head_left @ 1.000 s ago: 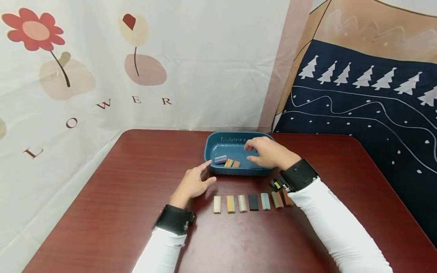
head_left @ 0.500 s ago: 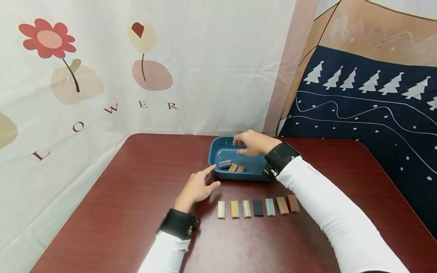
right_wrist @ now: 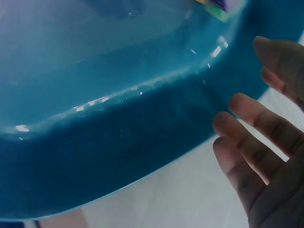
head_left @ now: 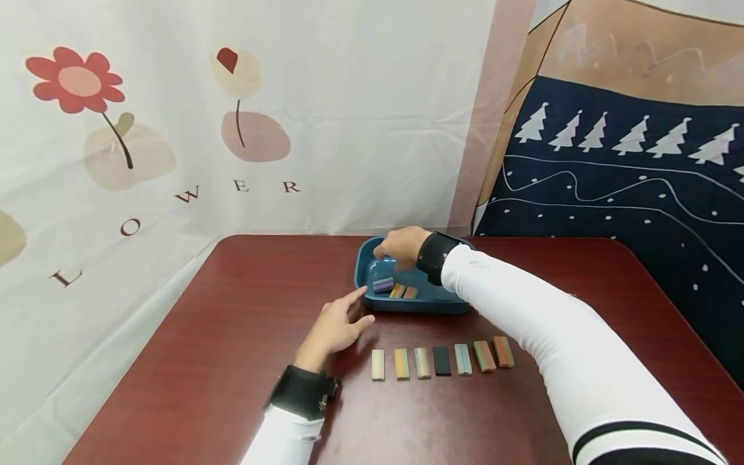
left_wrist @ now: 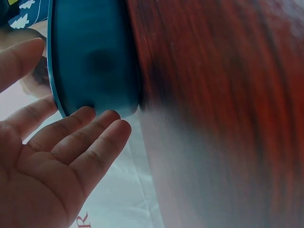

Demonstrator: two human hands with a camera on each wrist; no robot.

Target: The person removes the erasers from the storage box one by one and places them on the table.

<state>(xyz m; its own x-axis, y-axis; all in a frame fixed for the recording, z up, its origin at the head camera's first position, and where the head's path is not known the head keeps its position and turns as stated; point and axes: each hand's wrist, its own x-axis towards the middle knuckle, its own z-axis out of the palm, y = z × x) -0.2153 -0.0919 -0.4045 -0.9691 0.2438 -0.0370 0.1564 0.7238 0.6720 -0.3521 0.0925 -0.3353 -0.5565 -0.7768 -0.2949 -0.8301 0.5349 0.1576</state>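
Hands flank blue tray (head_left: 407, 303); right hand (head_left: 398, 245) over far rim.

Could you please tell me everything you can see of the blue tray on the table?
The blue tray is a shallow, rounded-cornered basin of glossy teal plastic with a thin rim. It sits upright and flat toward the far side of the dark red table, behind a row of seven small blocks. Three striped blocks lie inside near its front left. The right hand reaches over its far left rim; the left hand rests on the table with its forefinger at the near left corner.
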